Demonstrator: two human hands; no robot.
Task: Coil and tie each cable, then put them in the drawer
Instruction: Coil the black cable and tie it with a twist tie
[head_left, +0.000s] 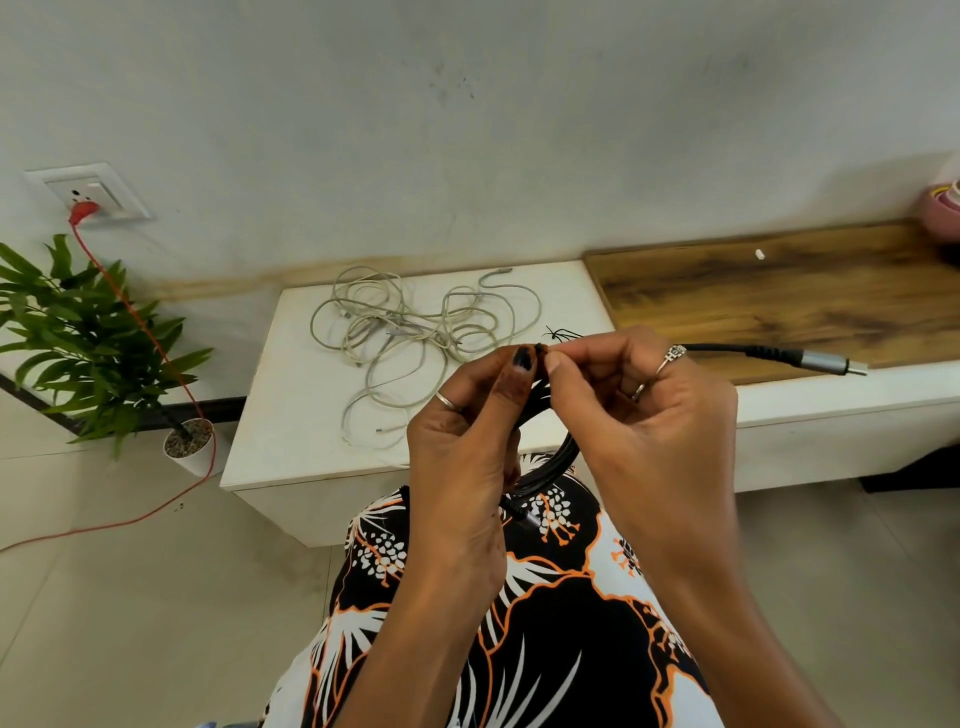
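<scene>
Your left hand (462, 441) grips the coiled black cable (550, 457) over your lap | right hand (644, 415) pinches its tie | grey cables (415, 332) tangled on white cabinet (291, 405) | potted plant (93, 332) in white pot.

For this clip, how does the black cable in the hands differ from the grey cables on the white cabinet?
The black cable is gathered into a coil, while the grey cables lie in a loose, uncoiled tangle. The black cable is held up, gripped by the left hand and right hand; the grey cables rest untouched on the white cabinet. The black cable looks thicker than the grey cables. Both show metal connector ends.
</scene>
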